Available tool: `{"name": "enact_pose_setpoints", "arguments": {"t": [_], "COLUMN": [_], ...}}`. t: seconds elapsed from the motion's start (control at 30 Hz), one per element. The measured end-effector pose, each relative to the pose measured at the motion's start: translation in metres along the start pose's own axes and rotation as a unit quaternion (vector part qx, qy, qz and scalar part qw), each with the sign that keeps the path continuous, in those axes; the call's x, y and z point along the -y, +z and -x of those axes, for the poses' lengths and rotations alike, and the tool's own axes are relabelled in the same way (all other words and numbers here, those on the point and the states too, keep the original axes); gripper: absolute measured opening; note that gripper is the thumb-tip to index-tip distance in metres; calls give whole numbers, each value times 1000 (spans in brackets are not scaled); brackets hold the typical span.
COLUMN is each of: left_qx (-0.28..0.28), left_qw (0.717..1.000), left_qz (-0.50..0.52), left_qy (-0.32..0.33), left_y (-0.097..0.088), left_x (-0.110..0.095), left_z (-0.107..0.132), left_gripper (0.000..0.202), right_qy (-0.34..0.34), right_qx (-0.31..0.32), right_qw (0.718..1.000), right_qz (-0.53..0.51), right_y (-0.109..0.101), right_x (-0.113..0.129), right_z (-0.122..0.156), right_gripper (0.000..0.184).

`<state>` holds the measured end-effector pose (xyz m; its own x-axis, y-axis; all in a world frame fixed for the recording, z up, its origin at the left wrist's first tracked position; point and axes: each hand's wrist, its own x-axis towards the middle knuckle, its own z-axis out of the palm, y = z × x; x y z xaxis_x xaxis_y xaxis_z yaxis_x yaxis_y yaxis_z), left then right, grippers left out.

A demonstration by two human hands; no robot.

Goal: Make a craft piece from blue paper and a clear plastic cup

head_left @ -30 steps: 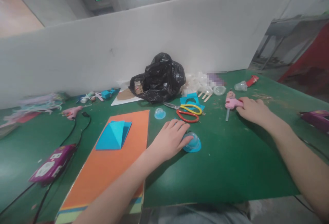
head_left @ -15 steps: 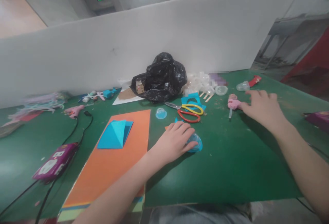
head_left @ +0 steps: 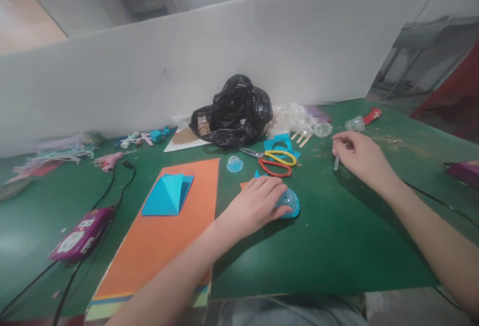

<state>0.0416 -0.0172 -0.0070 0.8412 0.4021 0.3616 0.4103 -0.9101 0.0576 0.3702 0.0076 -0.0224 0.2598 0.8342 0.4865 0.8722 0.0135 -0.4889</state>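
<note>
My left hand [head_left: 256,202] lies on the green table [head_left: 337,236] with its fingers curled over a clear plastic dome [head_left: 289,199]. The dome sits on a blue paper disc. My right hand [head_left: 361,157] is closed further right. Only a glue stick [head_left: 336,163] pokes out below its fingers. The pink glue gun seen earlier is hidden inside the hand. Red-and-yellow scissors [head_left: 276,161] lie between the two hands, a little further back.
An orange paper stack [head_left: 164,236] carries a folded blue sheet [head_left: 168,195]. Behind are a second dome [head_left: 234,164], a black bag [head_left: 234,110], clear cups [head_left: 290,118] and a white partition [head_left: 187,67]. At the left lie a purple power strip [head_left: 80,234], cables and another pink glue gun [head_left: 108,160].
My right hand opened over the pink glue gun, then closed round it and covers it now. My left hand nudged the dome and its blue disc slightly to the right.
</note>
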Motion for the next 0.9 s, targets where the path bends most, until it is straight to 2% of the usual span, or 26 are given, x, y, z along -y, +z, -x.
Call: {"name": "enact_pose_setpoints", "arguments": {"t": [0.1, 0.17, 0.23, 0.3, 0.37, 0.43, 0.53, 0.67, 0.9], "left_qx": [-17, -25, -42, -62, -83, -95, -94, -102, -81], "left_qw": [999, 999, 997, 995, 993, 992, 992, 993, 994], "left_qz": [-20, -35, -51, -59, -62, -67, -66, -37, 63], "left_qy": [22, 33, 40, 46, 52, 55, 52, 40, -29], "left_y": [1, 0, -2, -4, -6, -7, -6, 0, 8], "left_x": [1, 1, 2, 3, 4, 5, 5, 4, 5], "left_z": [0, -1, -1, -1, -1, -1, 0, 0, -2], "left_gripper": [39, 39, 40, 40, 39, 38, 36, 35, 32], "right_qy": [11, -4, 3, 4, -6, -20, -26, -16, -18], "right_qx": [69, 140, 231, 300, 349, 381, 397, 384, 357], "right_qw": [994, 979, 936, 893, 864, 847, 842, 856, 877], "right_qz": [-78, -146, -267, -335, -362, -372, -365, -345, -321], "right_y": [1, 3, 5, 5, 3, 1, 0, 1, 4], "right_x": [19, 33, 46, 56, 62, 65, 68, 76, 88], "right_z": [9, 18, 28, 37, 42, 45, 48, 53, 62], "right_gripper": [35, 39, 47, 58, 68, 76, 85, 91, 80]}}
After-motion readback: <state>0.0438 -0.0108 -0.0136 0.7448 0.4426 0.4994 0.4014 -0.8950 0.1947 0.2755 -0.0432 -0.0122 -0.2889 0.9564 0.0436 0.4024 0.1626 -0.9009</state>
